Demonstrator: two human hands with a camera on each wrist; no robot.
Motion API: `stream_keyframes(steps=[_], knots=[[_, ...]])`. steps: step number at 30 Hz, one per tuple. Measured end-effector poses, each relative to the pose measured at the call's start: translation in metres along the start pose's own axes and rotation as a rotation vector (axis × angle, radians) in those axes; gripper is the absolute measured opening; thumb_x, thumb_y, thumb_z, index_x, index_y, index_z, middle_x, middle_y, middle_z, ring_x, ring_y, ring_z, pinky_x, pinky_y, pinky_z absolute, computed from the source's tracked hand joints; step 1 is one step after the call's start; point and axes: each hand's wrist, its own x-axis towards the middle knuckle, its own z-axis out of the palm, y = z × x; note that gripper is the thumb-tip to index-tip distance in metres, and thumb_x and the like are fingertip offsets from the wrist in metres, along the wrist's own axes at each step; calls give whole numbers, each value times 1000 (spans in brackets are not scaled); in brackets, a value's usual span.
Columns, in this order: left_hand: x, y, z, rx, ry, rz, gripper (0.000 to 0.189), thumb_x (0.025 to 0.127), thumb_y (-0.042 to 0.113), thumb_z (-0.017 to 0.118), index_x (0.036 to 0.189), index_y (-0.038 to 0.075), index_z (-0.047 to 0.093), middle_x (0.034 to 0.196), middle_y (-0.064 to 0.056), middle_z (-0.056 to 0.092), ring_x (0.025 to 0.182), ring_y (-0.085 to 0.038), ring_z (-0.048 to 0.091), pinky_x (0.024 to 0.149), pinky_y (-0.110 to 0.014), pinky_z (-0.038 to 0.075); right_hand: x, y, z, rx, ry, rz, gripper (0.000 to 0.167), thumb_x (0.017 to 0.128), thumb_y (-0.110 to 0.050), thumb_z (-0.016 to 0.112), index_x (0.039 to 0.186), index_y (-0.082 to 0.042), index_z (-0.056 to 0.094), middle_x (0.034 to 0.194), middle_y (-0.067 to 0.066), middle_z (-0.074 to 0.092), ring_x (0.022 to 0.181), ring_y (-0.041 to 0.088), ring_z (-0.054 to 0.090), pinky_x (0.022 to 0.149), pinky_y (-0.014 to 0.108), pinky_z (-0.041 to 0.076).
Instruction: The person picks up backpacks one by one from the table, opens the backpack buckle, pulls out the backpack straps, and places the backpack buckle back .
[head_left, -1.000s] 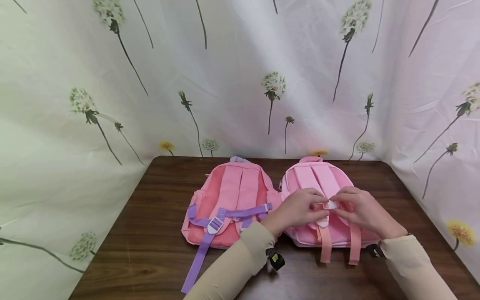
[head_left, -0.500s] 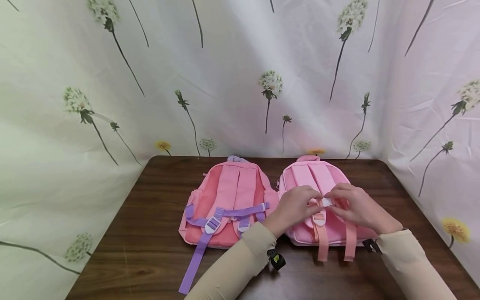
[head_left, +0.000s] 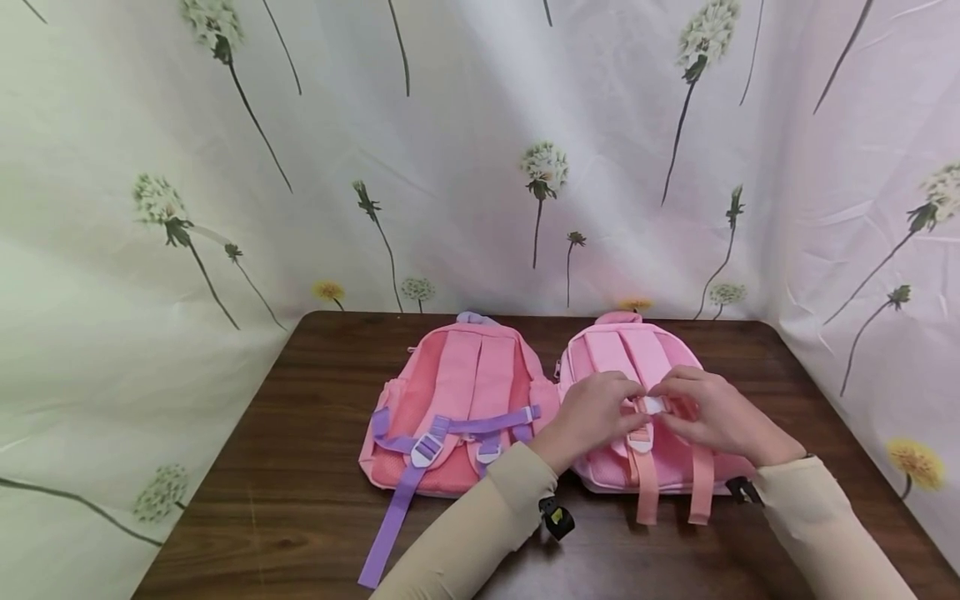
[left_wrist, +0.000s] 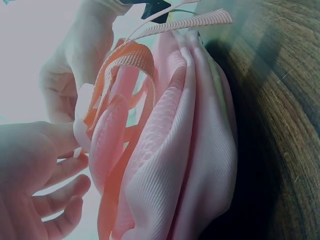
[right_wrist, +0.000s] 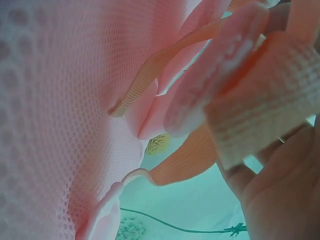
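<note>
A light pink backpack (head_left: pixel 577 354) lies on the table with its shoulder straps up. Over its straps, both hands meet at a small white buckle (head_left: pixel 654 405) on an orange strap. My left hand (head_left: pixel 592 417) pinches the buckle's left side between thumb and fingers. From the other side, my right hand (head_left: pixel 723 417) pinches its right end, fingertips close to those of the left. A white strap adjuster (head_left: pixel 639 442) shows just below. In the right wrist view, an orange webbing strap (right_wrist: pixel 185 155) runs from the backpack's mesh towards the right hand. Fingers partly hide the buckle.
A coral pink backpack (head_left: pixel 461 367) with purple straps (head_left: pixel 397 517) lies close on the left. Two loose orange strap ends (head_left: pixel 701 492) hang over the front of the right backpack. A flower-printed cloth (head_left: pixel 450 167) stands behind the dark wooden table (head_left: pixel 262 467).
Both hands keep hold of the white buckle. Compared with one second ago, more of the strap adjuster below the left hand shows. The head view has shifted slightly.
</note>
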Motion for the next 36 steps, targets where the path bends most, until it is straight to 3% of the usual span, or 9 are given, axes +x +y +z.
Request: stream_keyframes(steps=[10,19,26,36], knots=[[3,5,-1,39,-16,-24,18,93,38,82,104,24,79,88,12,68,71,1,50,64,-13,40,2,1,-1,-48,8,-33,36,75,-7,94,104,-19,78,102,-12,69,88,8,63,77,33,61],[3,5,-2,78,13,-6,16,94,36,82,101,23,80,87,12,72,72,-1,56,63,-17,44,7,1,-2,-96,30,-93,30,73,-8,93,98,-17,78,96,-12,69,82,6,61,73,32,59],[3,2,-3,31,20,5,21,93,34,82,109,20,82,93,8,76,84,-3,67,74,-15,50,11,-1,-3,-74,18,-68,29,74,-7,92,97,-19,78,96,-12,70,81,8,61,71,33,59],[1,1,-3,36,14,-12,15,94,33,82,102,21,81,89,11,71,76,0,56,69,-14,44,8,-1,-5,-43,22,-43,29,75,-2,91,95,-18,77,93,-12,68,77,9,60,68,31,59]])
